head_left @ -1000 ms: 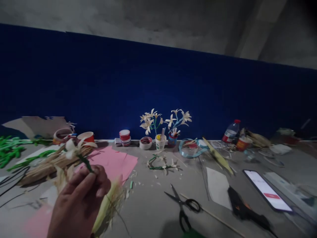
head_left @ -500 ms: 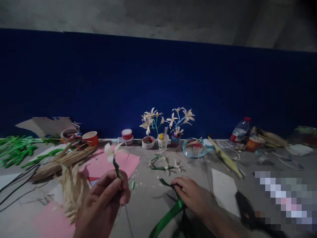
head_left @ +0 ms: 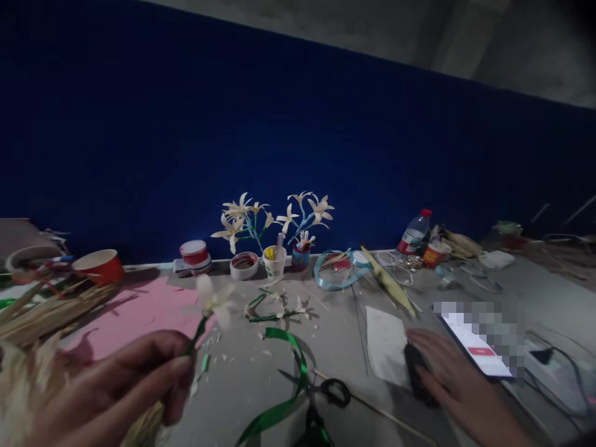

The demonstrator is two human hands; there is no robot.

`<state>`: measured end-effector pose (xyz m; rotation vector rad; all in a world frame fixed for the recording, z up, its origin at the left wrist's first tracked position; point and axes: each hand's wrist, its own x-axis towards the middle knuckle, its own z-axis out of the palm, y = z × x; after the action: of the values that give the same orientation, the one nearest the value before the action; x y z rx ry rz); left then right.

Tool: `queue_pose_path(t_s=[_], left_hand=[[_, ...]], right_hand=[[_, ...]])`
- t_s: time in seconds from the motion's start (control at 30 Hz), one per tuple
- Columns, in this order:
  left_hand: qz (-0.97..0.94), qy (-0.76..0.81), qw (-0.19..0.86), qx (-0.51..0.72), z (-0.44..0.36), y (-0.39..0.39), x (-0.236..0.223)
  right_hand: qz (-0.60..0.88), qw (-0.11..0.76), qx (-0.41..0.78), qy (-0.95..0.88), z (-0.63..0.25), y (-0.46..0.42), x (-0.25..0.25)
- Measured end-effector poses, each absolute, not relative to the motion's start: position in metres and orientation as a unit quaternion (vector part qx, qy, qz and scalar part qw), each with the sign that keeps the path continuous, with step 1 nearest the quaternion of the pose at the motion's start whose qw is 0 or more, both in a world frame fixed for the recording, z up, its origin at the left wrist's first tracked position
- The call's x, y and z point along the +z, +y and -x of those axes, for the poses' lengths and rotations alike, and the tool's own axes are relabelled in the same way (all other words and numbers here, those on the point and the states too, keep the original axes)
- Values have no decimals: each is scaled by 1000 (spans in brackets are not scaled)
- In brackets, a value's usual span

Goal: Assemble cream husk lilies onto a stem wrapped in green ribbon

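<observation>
Two bare hands show in my feed, one at 8 o'clock and one at 4 o'clock on the view. I have the left hand (head_left: 123, 379) raised above the desk (head_left: 233, 397), its fingers pointing toward 2 o'clock, thumb and forefinger pinched around a green stem (head_left: 199, 334) and the other fingers curled below. A white flower (head_left: 208, 304) tops that stem at 1 o'clock from the fingertips, upright with a slight lean, its petals blurred.

On the other side, the right hand (head_left: 449, 379) lies low with its back up and its fingers toward 10 o'clock, the forearm coming in from 5 o'clock. It touches a black tool (head_left: 416, 375), which shows between thumb and fingers; I cannot tell how firmly they close on it, or what the tool is.

A sheet of white paper (head_left: 385, 338) lies at 10 o'clock from this hand, and a lit phone (head_left: 479, 351), partly pixelated, just beside it at 2 o'clock. Between my hands, toward 6 o'clock, a green ribbon (head_left: 303, 366) curves over black scissors (head_left: 336, 392) with spread blades. Pink paper (head_left: 139, 316) lies at 12 o'clock from the left hand.
</observation>
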<state>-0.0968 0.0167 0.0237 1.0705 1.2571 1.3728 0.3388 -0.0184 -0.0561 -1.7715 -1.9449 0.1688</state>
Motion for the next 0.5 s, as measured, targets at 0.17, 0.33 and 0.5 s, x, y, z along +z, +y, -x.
queue_pose_path(t_s=[0.17, 0.33, 0.5], left_hand=[[-488, 467, 611, 414, 56, 18, -9], [-450, 452, 650, 413, 31, 15, -13], [-435, 448, 652, 430, 35, 12, -14]], right_hand=[[718, 178, 72, -669, -395, -53, -83], [699, 174, 59, -691, -389, -42, -99], [665, 240, 110, -699, -405, -31, -102]])
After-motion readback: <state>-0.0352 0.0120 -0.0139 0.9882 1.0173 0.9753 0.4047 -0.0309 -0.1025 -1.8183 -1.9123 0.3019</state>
